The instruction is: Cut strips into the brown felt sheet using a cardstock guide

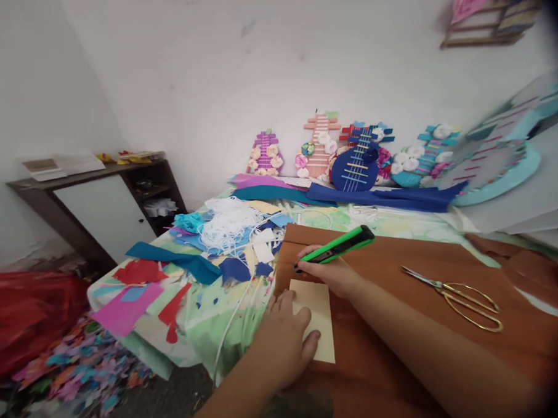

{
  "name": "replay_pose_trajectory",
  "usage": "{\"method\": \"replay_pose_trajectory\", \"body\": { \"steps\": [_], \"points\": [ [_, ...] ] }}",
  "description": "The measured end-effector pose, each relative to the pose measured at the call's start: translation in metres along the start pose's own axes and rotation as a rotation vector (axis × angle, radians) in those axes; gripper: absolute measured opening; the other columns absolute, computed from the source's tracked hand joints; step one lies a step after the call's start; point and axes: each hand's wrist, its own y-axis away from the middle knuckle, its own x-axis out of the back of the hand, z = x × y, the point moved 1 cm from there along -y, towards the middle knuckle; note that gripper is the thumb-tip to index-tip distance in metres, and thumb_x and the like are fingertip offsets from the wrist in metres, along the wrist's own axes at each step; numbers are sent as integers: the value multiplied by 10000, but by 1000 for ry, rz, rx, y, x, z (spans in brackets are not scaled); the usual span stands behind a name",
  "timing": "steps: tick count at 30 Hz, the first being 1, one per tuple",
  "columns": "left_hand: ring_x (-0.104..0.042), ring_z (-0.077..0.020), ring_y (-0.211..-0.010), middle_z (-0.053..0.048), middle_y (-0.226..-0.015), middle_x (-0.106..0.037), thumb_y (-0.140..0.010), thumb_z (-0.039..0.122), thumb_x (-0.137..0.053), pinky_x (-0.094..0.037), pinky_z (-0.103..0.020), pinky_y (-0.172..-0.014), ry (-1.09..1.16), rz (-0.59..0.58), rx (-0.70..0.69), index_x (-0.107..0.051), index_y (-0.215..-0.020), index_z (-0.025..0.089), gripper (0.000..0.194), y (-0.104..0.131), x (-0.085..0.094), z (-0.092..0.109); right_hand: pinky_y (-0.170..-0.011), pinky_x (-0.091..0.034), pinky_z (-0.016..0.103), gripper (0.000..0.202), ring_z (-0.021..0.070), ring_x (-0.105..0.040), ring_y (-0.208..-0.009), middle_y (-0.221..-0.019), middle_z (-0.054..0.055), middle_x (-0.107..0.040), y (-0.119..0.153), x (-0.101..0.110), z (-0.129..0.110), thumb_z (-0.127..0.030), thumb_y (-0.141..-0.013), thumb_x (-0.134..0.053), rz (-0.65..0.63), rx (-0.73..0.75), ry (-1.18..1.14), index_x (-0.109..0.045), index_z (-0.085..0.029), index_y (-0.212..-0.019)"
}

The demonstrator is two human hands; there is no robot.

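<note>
Under the loosely spread fingers of the left hand (pixel 282 338), a cream card (pixel 322 312) is pressed onto brown cloth (pixel 392 259), and just past them a green box cutter (pixel 338 246) is gripped by the right hand (pixel 330 274), with no cut seen around the card, so most cutting seems left.
</note>
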Motion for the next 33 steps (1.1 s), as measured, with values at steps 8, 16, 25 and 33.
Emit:
{"method": "replay_pose_trajectory", "body": {
  "steps": [8, 16, 25, 33],
  "points": [
    [-309, -334, -1172, -173, -1300, -333, -755, 336, -491, -222, -472, -953, 30, 35, 62, -552, -877, 152, 229, 4, -10, 1, -737, -479, 315, 256, 171, -610, -780, -792, 8, -640, -3, 5, 17, -295, -575, -696, -27, 10, -35, -580, -184, -774],
    [-313, -342, -1173, -177, -1294, -360, -698, 384, -514, -219, -504, -957, 56, -12, 107, -583, -902, 160, 311, 0, -13, -1, -800, -466, 354, 305, 213, -596, -867, -879, 44, -644, -5, 5, 17, -335, -579, -682, -34, 6, 193, -590, -190, -831],
    [-237, -355, -1209, -186, -1330, -293, -693, 422, -497, -173, -499, -980, 69, -132, 144, -390, -1264, 104, 662, -6, -14, -4, -642, -487, 303, 105, 180, -590, -706, -747, 27, -630, -7, -2, 15, -241, -646, -598, -143, 140, 306, -593, -183, -734],
    [-209, -352, -1220, -187, -1349, -244, -700, 409, -495, -166, -500, -975, 70, -164, 158, -363, -1281, 112, 666, -5, -13, -2, -755, -474, 345, 204, 214, -590, -827, -858, 53, -619, -7, 6, 24, -287, -620, -634, 8, 73, 212, -589, -181, -788]
  ]
}}
